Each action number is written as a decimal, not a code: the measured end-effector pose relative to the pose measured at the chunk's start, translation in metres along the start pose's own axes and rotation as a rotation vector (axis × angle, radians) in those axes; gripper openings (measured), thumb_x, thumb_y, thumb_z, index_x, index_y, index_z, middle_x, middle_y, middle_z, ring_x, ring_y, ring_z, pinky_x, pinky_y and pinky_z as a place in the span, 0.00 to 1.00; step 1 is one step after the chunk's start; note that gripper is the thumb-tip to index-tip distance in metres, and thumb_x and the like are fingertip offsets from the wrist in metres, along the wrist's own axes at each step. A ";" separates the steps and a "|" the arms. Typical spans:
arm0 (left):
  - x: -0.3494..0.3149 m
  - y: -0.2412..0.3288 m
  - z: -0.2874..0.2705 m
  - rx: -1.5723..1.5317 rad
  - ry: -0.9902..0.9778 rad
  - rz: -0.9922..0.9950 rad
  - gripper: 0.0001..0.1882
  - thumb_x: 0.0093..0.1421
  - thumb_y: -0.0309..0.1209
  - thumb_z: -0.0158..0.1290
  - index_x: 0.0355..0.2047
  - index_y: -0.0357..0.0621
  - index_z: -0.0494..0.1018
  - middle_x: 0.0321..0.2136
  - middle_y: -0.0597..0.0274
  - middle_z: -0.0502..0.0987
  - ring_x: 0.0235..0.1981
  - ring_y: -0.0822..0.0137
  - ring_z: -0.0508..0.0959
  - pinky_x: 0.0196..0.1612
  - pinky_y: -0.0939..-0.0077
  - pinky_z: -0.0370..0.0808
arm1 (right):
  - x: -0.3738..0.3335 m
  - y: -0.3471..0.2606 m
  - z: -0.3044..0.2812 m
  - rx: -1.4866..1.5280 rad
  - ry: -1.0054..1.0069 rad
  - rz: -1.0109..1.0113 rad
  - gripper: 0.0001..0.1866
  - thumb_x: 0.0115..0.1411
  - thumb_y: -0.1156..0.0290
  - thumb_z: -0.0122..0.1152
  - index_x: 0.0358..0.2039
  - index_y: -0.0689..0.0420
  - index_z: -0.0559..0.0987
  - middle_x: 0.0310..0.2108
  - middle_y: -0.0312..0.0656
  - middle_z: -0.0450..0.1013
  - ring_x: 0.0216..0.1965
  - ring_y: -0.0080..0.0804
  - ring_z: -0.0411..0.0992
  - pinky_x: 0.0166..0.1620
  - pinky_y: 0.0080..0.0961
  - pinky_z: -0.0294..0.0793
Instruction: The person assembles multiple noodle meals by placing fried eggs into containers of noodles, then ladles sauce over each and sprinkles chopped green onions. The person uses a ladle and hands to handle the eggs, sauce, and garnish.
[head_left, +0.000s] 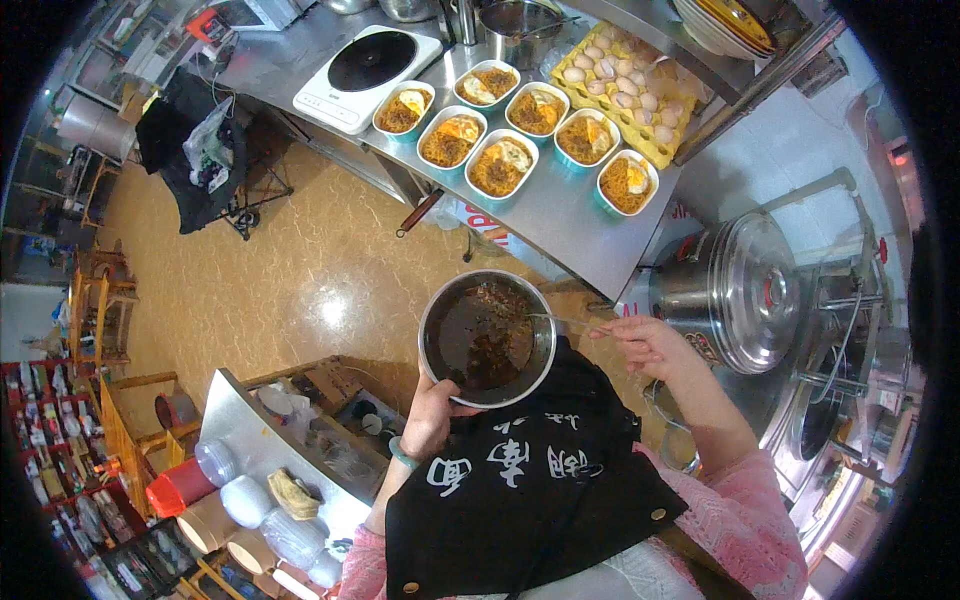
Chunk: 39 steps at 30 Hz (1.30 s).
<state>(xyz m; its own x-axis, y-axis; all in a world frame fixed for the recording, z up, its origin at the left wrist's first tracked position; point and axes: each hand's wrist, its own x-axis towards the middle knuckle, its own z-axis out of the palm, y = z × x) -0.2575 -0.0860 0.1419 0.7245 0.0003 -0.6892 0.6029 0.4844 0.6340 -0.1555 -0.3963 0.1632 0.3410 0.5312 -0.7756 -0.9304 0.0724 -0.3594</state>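
Observation:
My left hand (432, 408) grips the near left rim of a round steel pot (549, 362), its thumb over the edge. Dark brown sauce (480, 340) with bits in it fills part of the pot, which is held in front of my black apron (520, 470). In my right hand (640, 345) is the thin handle of a metal spoon (560, 318); its head dips into the sauce at the right side and is hidden there. Beyond, on the steel counter (590, 235), stand several teal-and-white bowls (502, 166) of noodles topped with egg and minced topping.
Behind the bowls lie yellow trays of eggs (625, 85) and another steel pot (520, 30). A white induction cooker (368, 75) sits left of the bowls. At right is a large lidded steel pot (740, 290). Lower left, a counter (245, 430) bears plastic tubs (245, 500).

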 end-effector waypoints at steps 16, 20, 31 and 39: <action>0.033 -0.007 0.087 -0.048 -0.126 0.051 0.31 0.50 0.19 0.34 0.57 0.39 0.46 0.50 0.44 0.61 0.43 0.50 0.73 0.39 0.62 0.77 | -0.034 0.002 -0.054 -1.736 0.535 -1.015 0.15 0.52 0.68 0.55 0.42 0.53 0.75 0.17 0.42 0.71 0.16 0.40 0.69 0.20 0.35 0.66; 0.038 -0.007 0.095 -0.056 -0.132 0.044 0.31 0.50 0.19 0.34 0.57 0.38 0.46 0.50 0.44 0.61 0.42 0.51 0.73 0.39 0.62 0.77 | -0.043 -0.001 -0.059 -1.791 0.582 -1.044 0.15 0.51 0.68 0.56 0.42 0.54 0.75 0.15 0.42 0.70 0.15 0.38 0.69 0.19 0.34 0.65; 0.046 -0.009 0.100 -0.014 -0.090 0.016 0.32 0.49 0.18 0.34 0.57 0.40 0.45 0.50 0.45 0.62 0.40 0.53 0.74 0.34 0.67 0.79 | -0.056 -0.009 -0.050 -1.735 0.570 -1.004 0.14 0.52 0.71 0.54 0.41 0.57 0.76 0.15 0.42 0.71 0.16 0.38 0.70 0.21 0.34 0.67; 0.049 -0.011 0.093 -0.048 -0.082 0.009 0.33 0.49 0.17 0.34 0.58 0.44 0.45 0.49 0.45 0.62 0.39 0.50 0.74 0.33 0.66 0.79 | -0.052 -0.004 -0.064 -1.142 0.506 -0.671 0.13 0.54 0.72 0.54 0.40 0.61 0.76 0.15 0.38 0.68 0.12 0.26 0.61 0.20 0.23 0.63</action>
<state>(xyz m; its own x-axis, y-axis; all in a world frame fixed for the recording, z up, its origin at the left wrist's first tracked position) -0.1972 -0.1731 0.1338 0.7563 -0.0659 -0.6509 0.5806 0.5262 0.6214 -0.1608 -0.4779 0.1715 0.9055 0.2963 -0.3039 -0.0390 -0.6549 -0.7547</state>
